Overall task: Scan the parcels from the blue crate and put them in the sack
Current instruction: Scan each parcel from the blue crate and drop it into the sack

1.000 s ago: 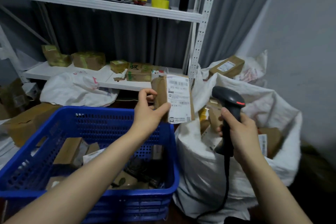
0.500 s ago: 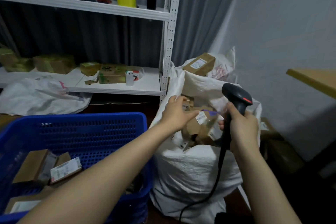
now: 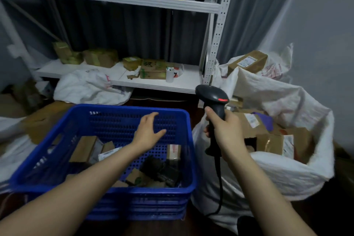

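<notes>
the blue crate [image 3: 162, 190] sits nearest, with several parcels [image 3: 84, 148] lying loose on its floor, and 1 labelled box [image 3: 173, 151] upright against its right wall. the left hand [image 3: 148, 132] hovers above them, fingers spread and relaxed, holding nothing. the step in hand is probably picking the next parcel. it would go best to take 1 whose label already faces up, gripped by the edges so the barcode stays uncovered. the right hand [image 3: 227, 134] is wrapped round the handle of the scanner [image 3: 212, 95], held upright between crate and sack [image 3: 287, 174]. the sack stands open just right of the crate with cartons [image 3: 268, 142] inside, so the carry across should be short.
</notes>
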